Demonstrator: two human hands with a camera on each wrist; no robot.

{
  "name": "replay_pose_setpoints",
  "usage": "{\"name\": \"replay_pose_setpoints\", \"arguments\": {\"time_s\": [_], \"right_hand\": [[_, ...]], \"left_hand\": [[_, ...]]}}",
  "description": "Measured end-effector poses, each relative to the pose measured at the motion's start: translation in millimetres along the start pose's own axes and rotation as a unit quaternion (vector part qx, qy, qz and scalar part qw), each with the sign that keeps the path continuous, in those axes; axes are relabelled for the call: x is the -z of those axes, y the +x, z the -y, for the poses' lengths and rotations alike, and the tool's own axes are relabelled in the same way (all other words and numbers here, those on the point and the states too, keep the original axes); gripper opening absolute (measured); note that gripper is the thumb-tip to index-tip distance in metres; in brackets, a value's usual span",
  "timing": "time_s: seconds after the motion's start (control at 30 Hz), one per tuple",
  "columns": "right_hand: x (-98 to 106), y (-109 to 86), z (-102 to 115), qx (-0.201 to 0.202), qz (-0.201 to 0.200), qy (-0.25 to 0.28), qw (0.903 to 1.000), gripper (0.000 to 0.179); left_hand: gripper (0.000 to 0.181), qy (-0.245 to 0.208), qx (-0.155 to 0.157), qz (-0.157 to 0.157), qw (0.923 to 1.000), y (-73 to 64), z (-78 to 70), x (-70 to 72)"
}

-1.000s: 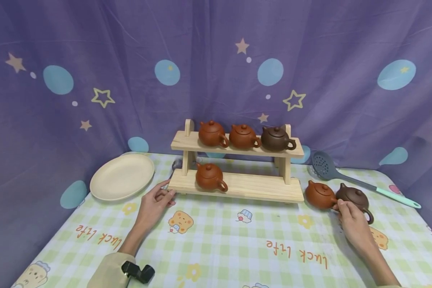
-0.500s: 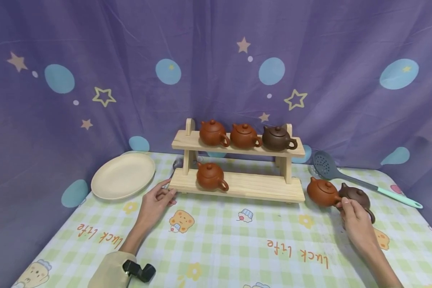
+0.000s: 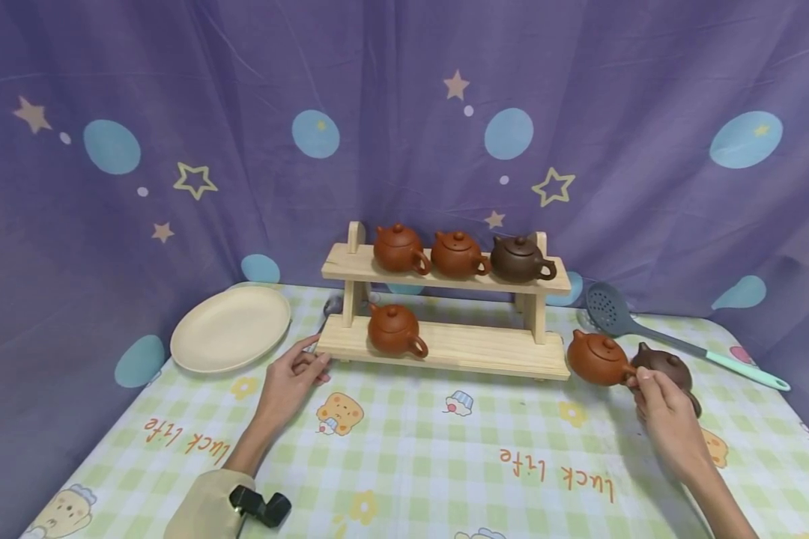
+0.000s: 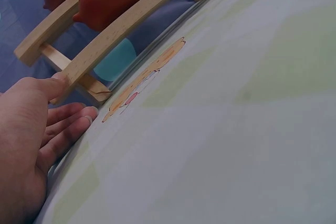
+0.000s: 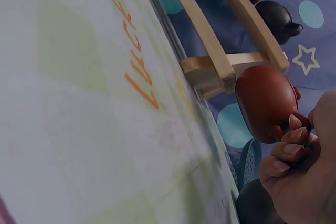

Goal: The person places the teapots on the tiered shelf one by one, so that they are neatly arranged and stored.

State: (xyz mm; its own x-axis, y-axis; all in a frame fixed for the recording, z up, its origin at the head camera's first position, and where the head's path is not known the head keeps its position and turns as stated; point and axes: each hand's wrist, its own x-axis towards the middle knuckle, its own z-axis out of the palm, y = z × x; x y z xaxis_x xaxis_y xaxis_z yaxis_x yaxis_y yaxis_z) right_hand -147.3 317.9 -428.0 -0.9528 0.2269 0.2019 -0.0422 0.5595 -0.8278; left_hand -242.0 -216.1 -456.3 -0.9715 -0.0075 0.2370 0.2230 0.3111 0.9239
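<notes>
My right hand (image 3: 669,427) pinches the handle of a reddish-brown clay teapot (image 3: 600,359) just off the right end of the wooden two-tier shelf (image 3: 485,346). In the right wrist view the held teapot (image 5: 266,103) hangs above the tablecloth. Behind my fingers, a dark brown teapot (image 3: 662,365) stands on the cloth, partly covered. At the shelf's left end my left hand (image 3: 290,382) grips the lower board, thumb on its edge and fingers below. One reddish teapot (image 3: 393,329) sits on the lower tier. Up top are two reddish teapots (image 3: 398,251) and a dark one (image 3: 517,260).
A cream plate (image 3: 231,329) lies on the left. At the right back rests a grey slotted skimmer (image 3: 610,311) with a mint handle. Some dark rounded utensil (image 3: 332,305) shows behind the shelf's left end. A purple curtain (image 3: 404,112) hangs behind the table.
The reddish teapot in my right hand has risen slightly, then shifted left toward the shelf's right end. My left hand keeps its place on the shelf.
</notes>
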Motion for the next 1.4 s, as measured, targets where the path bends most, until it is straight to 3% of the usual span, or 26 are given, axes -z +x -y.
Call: {"name": "replay_pose_setpoints", "arguments": {"time_s": [0.13,0.2,0.37,0.53,1.0,1.4], "right_hand": [[-0.3,-1.1,5.3,-0.003,0.008,-0.001,1.0,0.048],[-0.8,-1.5,8.9,-0.001,0.01,0.002,0.9999,0.048],[-4.9,-3.2,19.2,0.024,0.015,0.032,0.9991,0.046],[-14.5,-4.0,25.6,0.037,0.027,0.066,0.9968,0.044],[-44.6,-2.1,42.1,0.062,0.048,0.111,0.9907,0.039],[-66.8,2.6,58.1,0.049,0.074,0.151,0.9846,0.039]], "left_hand": [[0.052,0.003,0.0,-0.002,1.0,-0.1,0.1,-0.3],[0.05,0.006,0.005,-0.001,1.0,-1.3,-6.6,-0.6],[0.051,0.006,0.009,0.001,0.9999,-1.8,-8.2,-0.5],[0.052,0.005,0.002,-0.004,1.0,-0.4,0.8,0.2],[0.052,-0.002,0.011,-0.004,0.9999,-1.4,-2.0,-1.0],[0.052,0.006,0.01,-0.005,0.9999,-1.8,-2.3,-1.0]]}}
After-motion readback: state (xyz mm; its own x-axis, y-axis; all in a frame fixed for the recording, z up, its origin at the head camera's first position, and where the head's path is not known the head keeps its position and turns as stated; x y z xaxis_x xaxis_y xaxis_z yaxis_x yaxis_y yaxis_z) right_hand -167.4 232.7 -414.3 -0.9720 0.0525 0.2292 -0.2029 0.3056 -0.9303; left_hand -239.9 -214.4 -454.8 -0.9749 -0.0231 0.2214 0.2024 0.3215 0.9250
